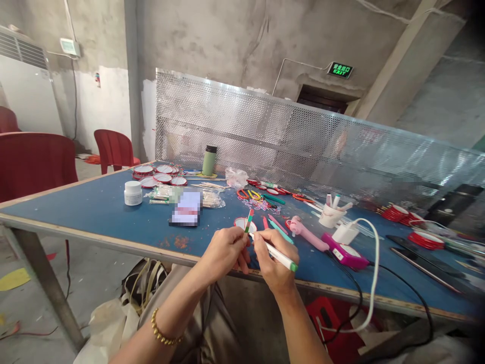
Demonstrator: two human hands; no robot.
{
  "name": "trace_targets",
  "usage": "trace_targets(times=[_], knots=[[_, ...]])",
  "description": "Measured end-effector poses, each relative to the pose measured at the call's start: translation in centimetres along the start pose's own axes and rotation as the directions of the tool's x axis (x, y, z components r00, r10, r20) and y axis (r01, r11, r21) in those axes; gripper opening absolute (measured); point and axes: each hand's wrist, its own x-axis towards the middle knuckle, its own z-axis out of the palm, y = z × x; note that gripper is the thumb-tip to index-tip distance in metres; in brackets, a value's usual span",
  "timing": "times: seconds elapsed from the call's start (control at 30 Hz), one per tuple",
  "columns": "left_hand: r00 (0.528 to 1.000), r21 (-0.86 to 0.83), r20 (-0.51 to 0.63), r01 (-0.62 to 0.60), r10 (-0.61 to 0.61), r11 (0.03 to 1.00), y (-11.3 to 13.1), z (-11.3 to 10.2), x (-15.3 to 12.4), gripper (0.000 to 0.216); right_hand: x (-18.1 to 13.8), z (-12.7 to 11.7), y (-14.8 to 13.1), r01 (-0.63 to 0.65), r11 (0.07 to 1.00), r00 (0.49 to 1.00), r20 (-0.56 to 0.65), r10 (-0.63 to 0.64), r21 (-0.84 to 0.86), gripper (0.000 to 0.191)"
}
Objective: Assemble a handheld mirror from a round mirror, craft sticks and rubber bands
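Near the front edge of the table, my left hand pinches a thin stick striped red, white and green, which points up. Close beside it, my right hand grips a white marker with a green end, its tip side turned toward the stick. Whether the tip touches the stick cannot be made out. Just behind my fingers lies a white disc with a red rim. Pink and teal pens lie right of the disc, beside a pink hand tool with a cord.
On the blue table are a phone, a white jar, stacked red-rimmed discs, a green bottle, pliers, a pen cup and a purple box with cables. A perforated metal screen stands behind.
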Motion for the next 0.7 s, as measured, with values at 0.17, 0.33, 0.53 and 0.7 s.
trace_targets(times=[0.17, 0.33, 0.53, 0.7], knots=[[1.0, -0.001, -0.001, 0.003, -0.003, 1.0, -0.04, 0.02, -0.01, 0.029, 0.02, 0.02, 0.02, 0.01, 1.0, 1.0, 0.015, -0.01, -0.018, 0.019], [1.0, -0.002, 0.002, 0.001, -0.001, 1.0, -0.06, 0.0, 0.04, 0.028, 0.06, 0.07, 0.09, 0.024, 1.0, 0.999, 0.022, -0.024, -0.015, 0.019], [1.0, -0.003, 0.006, 0.0, 0.0, 1.0, -0.11, 0.0, 0.02, 0.026, 0.14, 0.02, 0.03, 0.029, 0.999, 0.999, 0.026, -0.029, -0.013, 0.019], [1.0, -0.001, 0.007, -0.006, 0.006, 1.0, -0.18, -0.05, 0.07, 0.021, 0.1, 0.0, -0.05, 0.018, 1.0, 1.0, -0.008, -0.018, 0.009, 0.016]])
